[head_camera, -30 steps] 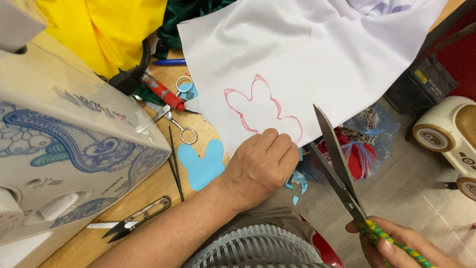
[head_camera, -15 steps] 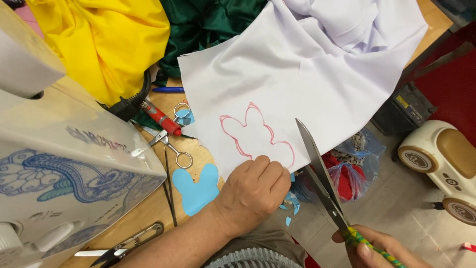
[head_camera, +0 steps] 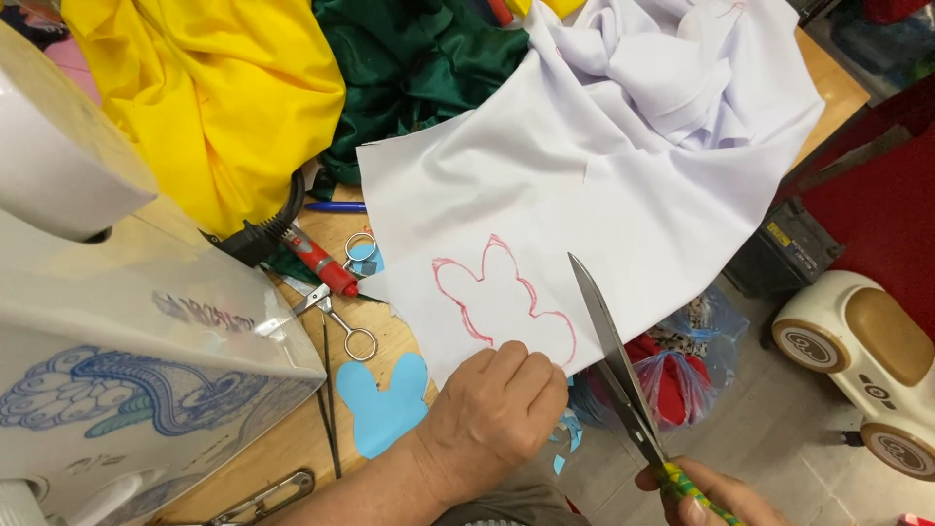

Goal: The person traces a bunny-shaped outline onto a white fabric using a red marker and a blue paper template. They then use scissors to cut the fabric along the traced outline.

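Note:
A white cloth (head_camera: 623,185) lies over the wooden table's edge, with a red outline of a lobed shape (head_camera: 502,302) drawn near its lower border. My left hand (head_camera: 492,419) pinches that border just below the outline. My right hand (head_camera: 701,495) grips large scissors (head_camera: 614,365) by their striped green and yellow handle. The blades stand slightly apart, pointing up at the cloth's edge just right of the outline.
A white sewing machine (head_camera: 117,321) fills the left. Yellow cloth (head_camera: 205,97) and green cloth (head_camera: 419,68) are heaped behind. A blue paper cutout (head_camera: 385,404), small scissors (head_camera: 336,312), a red-handled tool (head_camera: 317,261) and thread snips (head_camera: 263,502) lie on the table. A toy car (head_camera: 867,360) stands on the floor.
The view has shifted so the cloth and hands sit lower in frame. The scissors have come closer to the cloth's edge beside the outline. My left hand keeps its hold.

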